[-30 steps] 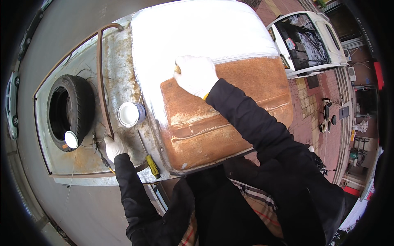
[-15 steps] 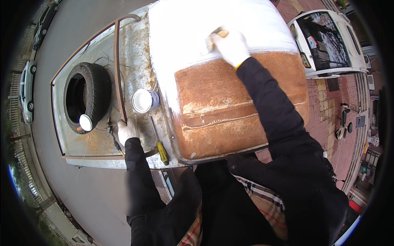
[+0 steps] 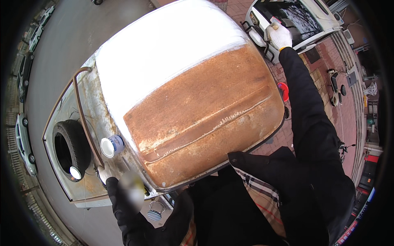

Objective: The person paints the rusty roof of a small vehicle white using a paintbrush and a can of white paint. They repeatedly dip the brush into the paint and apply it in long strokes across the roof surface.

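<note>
A rusty brown vehicle roof [image 3: 205,106] lies in front of me, its far and left part coated in wet-looking white paint [image 3: 156,53]. My right hand [image 3: 280,36], in a white glove, is closed and held out past the roof's far right corner. It grips a paintbrush [image 3: 269,32], mostly hidden by the fingers. White-gloved too, my left hand [image 3: 106,172] is wrapped round the lower end of a brown metal rail [image 3: 81,108]. Just above that hand stands an open paint can [image 3: 111,146] with white inside. A blurred patch partly covers a yellow-handled screwdriver [image 3: 146,190] nearby.
On the metal bed left of the roof sits a black tyre [image 3: 73,143], with a round white lid [image 3: 75,172] against its lower edge. A white vehicle [image 3: 301,24] stands beyond the right side. A red basin [image 3: 283,91] is on the brick paving below.
My right hand has left the painted surface and swung right with the brush. The view has turned, so the roof sits lower and further left. My left hand stays on the rail.
</note>
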A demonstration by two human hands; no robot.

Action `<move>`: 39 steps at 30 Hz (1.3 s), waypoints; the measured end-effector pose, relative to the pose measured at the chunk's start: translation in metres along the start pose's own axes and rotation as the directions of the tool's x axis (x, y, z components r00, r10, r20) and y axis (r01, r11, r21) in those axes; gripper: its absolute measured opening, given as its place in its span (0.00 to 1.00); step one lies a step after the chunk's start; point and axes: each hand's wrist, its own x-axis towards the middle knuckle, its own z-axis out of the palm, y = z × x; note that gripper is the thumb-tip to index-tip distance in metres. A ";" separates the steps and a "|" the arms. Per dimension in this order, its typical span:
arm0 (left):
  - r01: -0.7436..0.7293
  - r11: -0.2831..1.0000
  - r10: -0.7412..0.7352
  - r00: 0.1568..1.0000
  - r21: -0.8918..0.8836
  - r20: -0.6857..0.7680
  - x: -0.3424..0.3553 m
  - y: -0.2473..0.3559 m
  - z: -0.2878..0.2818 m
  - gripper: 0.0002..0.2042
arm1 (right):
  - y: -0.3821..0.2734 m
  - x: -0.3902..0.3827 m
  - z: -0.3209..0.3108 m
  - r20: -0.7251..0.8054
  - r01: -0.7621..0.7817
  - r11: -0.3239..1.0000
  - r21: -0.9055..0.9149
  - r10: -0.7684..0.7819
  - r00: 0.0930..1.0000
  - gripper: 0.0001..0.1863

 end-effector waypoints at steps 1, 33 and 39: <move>-0.013 1.000 0.013 1.000 0.002 -0.001 0.001 -0.002 -0.002 0.26 | -0.001 -0.001 -0.002 -0.029 -0.028 0.999 -0.042 0.026 0.999 0.18; 0.171 0.985 -0.170 0.982 -0.003 0.079 -0.020 0.002 -0.018 0.34 | 0.077 -0.011 0.015 0.243 -0.417 0.760 0.498 0.340 0.909 0.14; 0.242 0.969 -0.245 0.966 0.050 0.079 -0.015 0.003 -0.017 0.36 | -0.006 -0.035 0.022 0.059 0.218 0.894 0.392 -0.261 0.963 0.13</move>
